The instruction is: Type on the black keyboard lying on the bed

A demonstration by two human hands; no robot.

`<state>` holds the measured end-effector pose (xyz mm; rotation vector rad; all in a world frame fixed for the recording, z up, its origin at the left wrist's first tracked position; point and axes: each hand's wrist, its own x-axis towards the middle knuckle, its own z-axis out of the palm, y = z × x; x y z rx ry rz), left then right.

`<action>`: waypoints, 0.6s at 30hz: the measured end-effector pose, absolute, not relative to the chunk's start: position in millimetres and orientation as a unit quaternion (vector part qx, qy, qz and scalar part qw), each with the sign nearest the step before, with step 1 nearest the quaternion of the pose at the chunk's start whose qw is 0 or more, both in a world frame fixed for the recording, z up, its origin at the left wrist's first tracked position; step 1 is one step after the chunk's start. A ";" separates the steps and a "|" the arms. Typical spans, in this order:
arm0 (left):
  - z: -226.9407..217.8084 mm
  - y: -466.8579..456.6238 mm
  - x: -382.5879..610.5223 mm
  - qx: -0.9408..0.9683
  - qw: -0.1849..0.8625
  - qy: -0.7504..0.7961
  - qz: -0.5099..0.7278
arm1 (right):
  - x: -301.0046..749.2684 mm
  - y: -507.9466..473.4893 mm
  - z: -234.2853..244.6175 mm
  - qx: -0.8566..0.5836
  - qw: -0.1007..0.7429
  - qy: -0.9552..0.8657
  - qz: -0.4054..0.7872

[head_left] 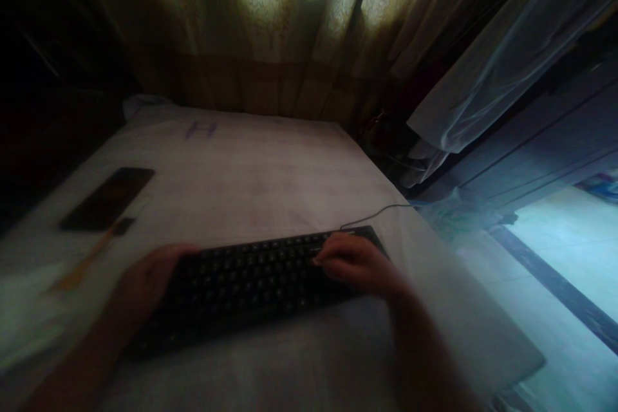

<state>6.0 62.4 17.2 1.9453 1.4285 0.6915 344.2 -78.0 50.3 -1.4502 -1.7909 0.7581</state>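
A black keyboard (251,286) lies on a table covered with a white cloth (251,167). My left hand (149,280) rests on the keyboard's left end, fingers curled around its edge. On the right part of the keys sits my right hand (352,261), fingers bent down onto them. Both hands are blurred in the dim light. A thin cable (371,212) runs from the keyboard's far right corner off the table edge.
A dark phone (109,198) lies at the left of the table, with a thin yellowish tool (89,257) in front of it. Patterned curtains (270,26) hang behind. A pale draped cloth (506,58) and a light floor (570,251) are at the right.
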 end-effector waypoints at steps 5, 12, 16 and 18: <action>10.4 65.1 2.1 0.754 0.297 0.514 0.281 | 329.5 -58.4 55.6 -0.630 0.316 -0.684 0.188; 1.6 67.7 -1.1 0.759 0.293 0.503 0.291 | 307.2 -46.8 40.6 -0.676 0.233 -0.692 0.096; 5.6 66.2 1.3 0.756 0.293 0.509 0.289 | 305.3 -48.4 31.7 -0.656 0.221 -0.717 0.086; 7.1 65.5 1.9 0.755 0.291 0.511 0.290 | 305.9 -49.2 31.7 -0.647 0.218 -0.725 0.088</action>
